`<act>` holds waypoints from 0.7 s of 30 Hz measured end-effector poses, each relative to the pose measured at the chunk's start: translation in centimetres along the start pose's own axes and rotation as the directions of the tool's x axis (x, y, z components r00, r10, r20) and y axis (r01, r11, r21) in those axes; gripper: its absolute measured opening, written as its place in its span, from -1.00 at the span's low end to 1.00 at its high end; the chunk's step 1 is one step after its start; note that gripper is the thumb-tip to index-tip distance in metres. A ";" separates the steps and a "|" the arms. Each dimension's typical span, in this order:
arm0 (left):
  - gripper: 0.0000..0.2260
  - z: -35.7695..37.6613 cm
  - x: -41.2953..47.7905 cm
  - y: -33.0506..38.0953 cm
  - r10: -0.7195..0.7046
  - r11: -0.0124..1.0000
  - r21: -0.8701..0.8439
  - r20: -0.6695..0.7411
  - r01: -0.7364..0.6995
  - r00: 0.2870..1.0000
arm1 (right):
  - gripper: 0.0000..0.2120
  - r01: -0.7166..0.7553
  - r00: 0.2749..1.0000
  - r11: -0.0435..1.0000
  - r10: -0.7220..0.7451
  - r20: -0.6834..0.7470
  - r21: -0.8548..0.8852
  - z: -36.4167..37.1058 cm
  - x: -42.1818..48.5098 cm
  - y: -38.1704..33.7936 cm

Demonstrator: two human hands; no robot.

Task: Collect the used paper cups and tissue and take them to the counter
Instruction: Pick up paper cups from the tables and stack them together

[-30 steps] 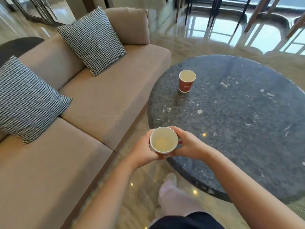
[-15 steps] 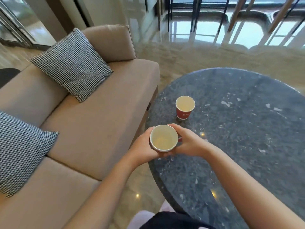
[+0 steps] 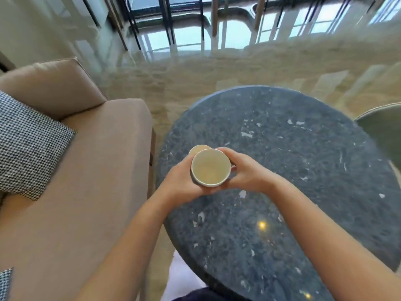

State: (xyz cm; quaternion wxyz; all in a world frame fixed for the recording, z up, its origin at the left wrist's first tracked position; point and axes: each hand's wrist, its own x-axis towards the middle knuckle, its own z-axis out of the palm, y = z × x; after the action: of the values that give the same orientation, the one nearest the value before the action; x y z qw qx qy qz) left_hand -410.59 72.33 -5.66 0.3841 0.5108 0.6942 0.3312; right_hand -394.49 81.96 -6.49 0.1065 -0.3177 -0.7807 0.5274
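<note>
I hold a paper cup with a white rim and pale inside between both hands, above the left edge of the dark round stone table. My left hand wraps its left side and my right hand curls round its right side. A second paper cup stands on the table just behind the held one; only its rim shows, the rest is hidden. No tissue is in view.
A beige sofa runs along the left with a black-and-white checked cushion. A pale chair stands at the table's right edge. Glossy floor and railings lie beyond.
I have moved forward, and the held cup has come up to just in front of the second cup on the table, now hiding most of it. Both hands keep their grip.
</note>
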 end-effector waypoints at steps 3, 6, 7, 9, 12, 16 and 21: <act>-0.34 -2.3 2.4 0.1 0.055 0.998 0.008 0.056 -0.056 0.997 | -0.32 -0.022 0.996 1.000 0.023 -0.085 0.014 -0.2 1.8 -1.0; -0.34 -4.0 4.6 -0.3 0.081 0.996 0.022 0.120 -0.084 0.989 | -0.32 -0.074 0.987 0.997 0.078 -0.139 0.033 0.1 3.3 -1.4; -0.34 -4.4 5.1 -0.4 0.085 0.996 0.023 0.132 -0.088 0.988 | -0.32 -0.089 0.984 0.995 0.093 -0.153 0.034 0.2 3.7 -1.5; -0.33 -4.8 6.2 -0.9 0.095 0.995 0.006 0.160 -0.097 0.983 | -0.33 -0.117 0.978 0.992 0.123 -0.171 0.043 0.3 4.5 -1.6; -0.30 -5.1 7.3 -1.7 0.102 0.995 -0.011 0.198 -0.102 0.975 | -0.35 -0.156 0.971 0.986 0.163 -0.173 0.056 0.7 5.2 -1.6; -0.29 -4.9 8.9 -3.0 0.088 0.996 -0.025 0.247 -0.085 0.965 | -0.34 -0.208 0.958 0.977 0.215 -0.189 0.053 1.0 6.1 -1.2; -0.31 -3.6 9.8 -4.8 0.076 0.997 -0.002 0.286 -0.079 0.955 | -0.36 -0.258 0.947 0.966 0.255 -0.194 0.012 1.6 6.2 0.1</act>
State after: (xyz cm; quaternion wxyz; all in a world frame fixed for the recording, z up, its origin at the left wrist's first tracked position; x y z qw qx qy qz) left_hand -417.74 80.33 -9.88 0.4647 0.5820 0.6122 0.2656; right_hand -400.07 84.53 -8.33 0.1104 -0.4669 -0.7222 0.4983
